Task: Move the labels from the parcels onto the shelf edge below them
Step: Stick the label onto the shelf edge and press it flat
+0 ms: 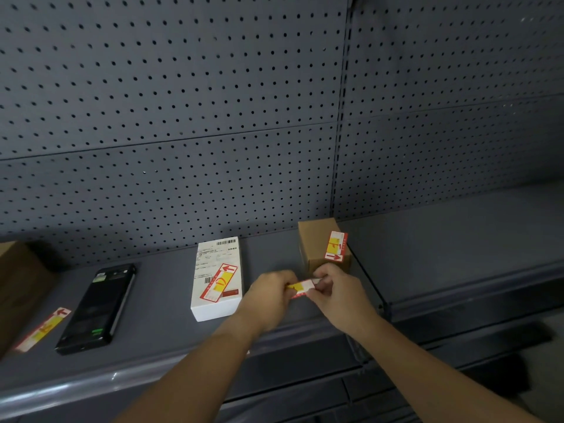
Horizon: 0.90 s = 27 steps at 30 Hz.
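A red, white and yellow label [302,287] is pinched between my left hand [268,296] and my right hand [334,293], just above the grey shelf [158,303] in front of a small brown parcel [316,244]. That parcel carries another label [335,247] on its right side. A white parcel [217,277] lies flat to the left, with an arrow label [219,282] stuck on top. At far left, a brown parcel [18,285] bears a label [42,329]. The rounded shelf edge [100,383] runs below.
A black handheld scanner [97,306] lies on the shelf between the far-left parcel and the white one. Perforated grey back panels [183,117] rise behind. A neighbouring shelf bay [457,233] lies to the right, past a dividing edge.
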Each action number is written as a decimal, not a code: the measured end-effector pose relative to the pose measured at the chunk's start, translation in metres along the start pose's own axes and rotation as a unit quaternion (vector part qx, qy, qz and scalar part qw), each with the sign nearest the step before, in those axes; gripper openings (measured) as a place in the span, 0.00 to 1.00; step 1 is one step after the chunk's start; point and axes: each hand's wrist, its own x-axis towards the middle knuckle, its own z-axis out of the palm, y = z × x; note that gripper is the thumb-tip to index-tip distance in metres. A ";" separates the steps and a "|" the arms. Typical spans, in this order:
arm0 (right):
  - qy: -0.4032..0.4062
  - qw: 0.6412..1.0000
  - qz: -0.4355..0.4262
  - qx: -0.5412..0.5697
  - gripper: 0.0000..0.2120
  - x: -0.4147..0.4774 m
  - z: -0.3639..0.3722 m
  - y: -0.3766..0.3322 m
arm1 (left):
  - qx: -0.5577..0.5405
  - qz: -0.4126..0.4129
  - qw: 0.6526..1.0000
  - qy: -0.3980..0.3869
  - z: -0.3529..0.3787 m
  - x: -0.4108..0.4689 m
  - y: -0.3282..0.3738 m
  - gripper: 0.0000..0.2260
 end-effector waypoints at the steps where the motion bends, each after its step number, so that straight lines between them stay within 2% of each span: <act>1: 0.008 1.000 0.006 0.021 0.13 -0.001 -0.002 -0.003 | -0.023 -0.013 1.000 0.016 -0.004 0.000 0.002 0.05; 7: 0.002 0.995 0.023 0.099 0.12 -0.007 -0.006 -0.023 | -0.215 -0.063 0.972 0.067 -0.025 -0.007 0.022 0.03; 12: 0.006 0.989 0.013 0.148 0.06 -0.007 -0.009 -0.036 | -0.386 -0.094 0.915 0.066 -0.035 -0.018 0.038 0.03; 15: 0.001 0.986 0.000 0.169 0.03 -0.008 -0.014 -0.041 | -0.394 -0.101 0.912 0.062 -0.040 -0.021 0.040 0.03; 20: 0.006 0.991 -0.023 0.135 0.05 -0.010 -0.028 -0.052 | -0.366 -0.075 0.920 0.119 -0.058 -0.019 0.036 0.01; 23: 0.007 0.991 -0.035 0.125 0.05 -0.013 -0.036 -0.060 | -0.356 -0.055 0.925 0.124 -0.069 -0.020 0.035 0.01; 27: 0.025 0.992 -0.024 0.125 0.04 -0.017 -0.038 -0.059 | -0.408 -0.060 0.901 0.137 -0.068 -0.024 0.030 0.02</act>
